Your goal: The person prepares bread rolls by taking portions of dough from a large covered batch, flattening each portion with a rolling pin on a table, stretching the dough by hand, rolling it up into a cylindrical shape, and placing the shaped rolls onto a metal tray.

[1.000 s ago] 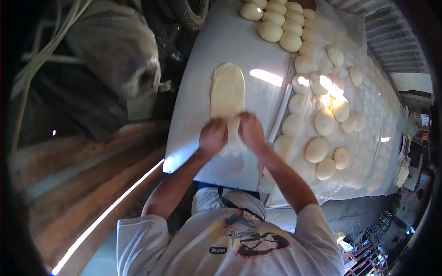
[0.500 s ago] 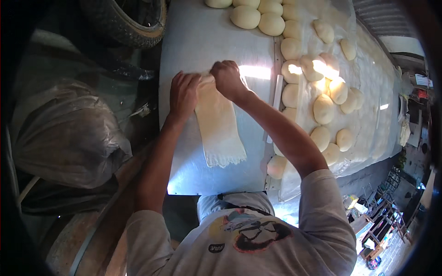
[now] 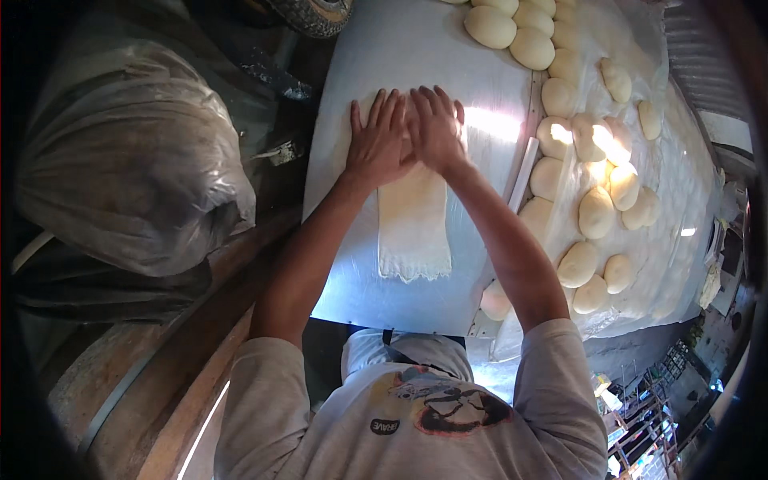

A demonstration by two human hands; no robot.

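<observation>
A flattened strip of pale dough (image 3: pixel 414 228) lies lengthwise on the metal worktable (image 3: pixel 344 264), its near end ragged. Both palms press on its far end, side by side. My left hand (image 3: pixel 379 138) lies flat with fingers spread and pointing away from me. Beside it, my right hand (image 3: pixel 436 132) also rests flat, fingers stretched out, its thumb side close to the left hand. The far end of the dough is mostly hidden beneath the hands.
Round dough balls (image 3: pixel 490 27) sit at the table's far right. More balls (image 3: pixel 596 212) lie on and under a plastic sheet (image 3: pixel 664 256) at the right. A pale stick (image 3: pixel 523 170) lies by the table seam. Left are a large plastic-wrapped bundle (image 3: pixel 136 160) and a tyre (image 3: pixel 316 16).
My fingers were curled at the dough's far end, gripping it; now both hands are opened flat on it and closer together. The whole view has shifted somewhat.
</observation>
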